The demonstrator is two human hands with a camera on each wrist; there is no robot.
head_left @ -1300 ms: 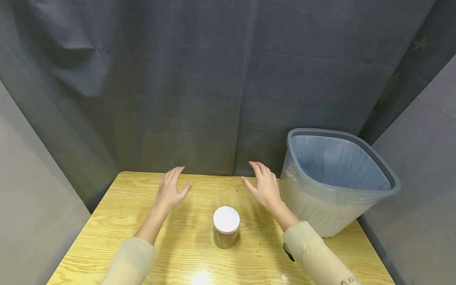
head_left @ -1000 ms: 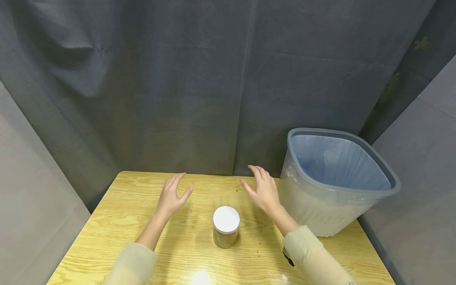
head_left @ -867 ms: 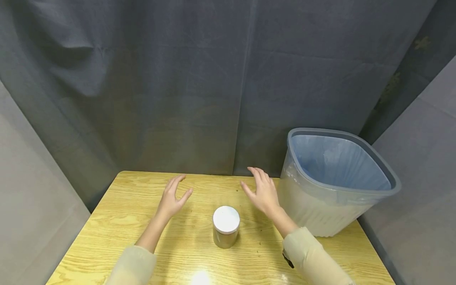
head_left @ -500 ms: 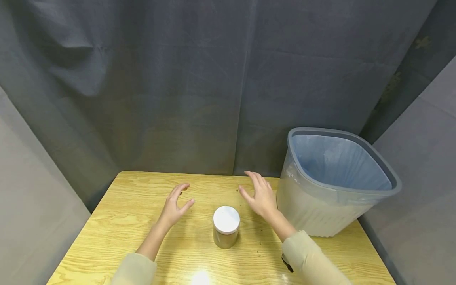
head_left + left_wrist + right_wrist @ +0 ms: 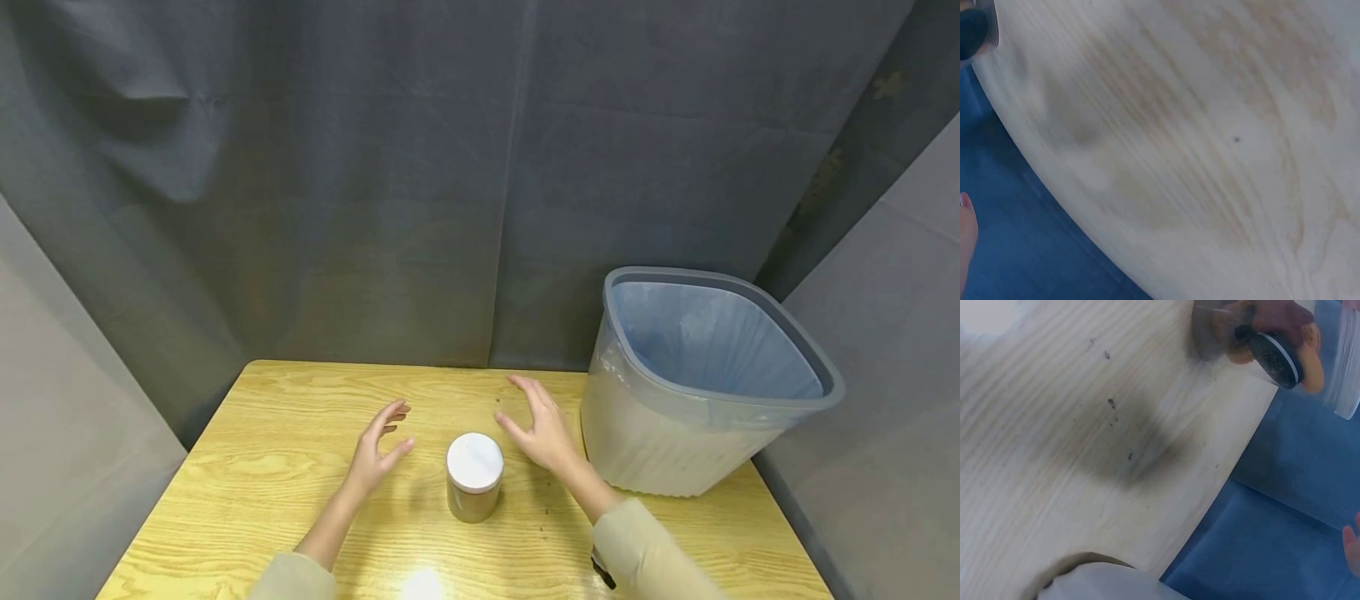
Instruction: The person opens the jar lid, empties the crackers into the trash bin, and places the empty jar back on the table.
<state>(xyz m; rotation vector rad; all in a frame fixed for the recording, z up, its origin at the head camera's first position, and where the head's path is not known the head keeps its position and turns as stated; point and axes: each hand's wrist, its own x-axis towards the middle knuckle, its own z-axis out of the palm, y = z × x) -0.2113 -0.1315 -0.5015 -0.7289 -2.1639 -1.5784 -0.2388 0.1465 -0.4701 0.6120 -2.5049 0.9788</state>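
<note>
A clear jar (image 5: pixel 473 500) with a white lid (image 5: pixel 475 462) stands upright on the wooden table (image 5: pixel 247 467), between both hands. The right wrist view reveals tan pieces (image 5: pixel 1311 362) and a dark round piece with a pale stripe (image 5: pixel 1277 359) through the jar wall (image 5: pixel 1207 331). To its left, my left hand (image 5: pixel 375 448) hovers with fingers loosely bent, thumb apart, holding nothing. On the other side my right hand (image 5: pixel 543 432) is likewise spread and holds nothing, its thumb toward the lid. Only fingertips (image 5: pixel 1352 547) of it enter the right wrist view.
A translucent waste bin (image 5: pixel 652 442) with a grey rim and blue-looking inside stands at the table's right, close beyond my right hand. Dark grey curtain (image 5: pixel 360 208) hangs behind the table's back edge. Pale panels (image 5: pixel 67 433) flank both sides.
Both hands have come lower and back toward the jar, and the gap between them has narrowed. The jar and bin stay put.
</note>
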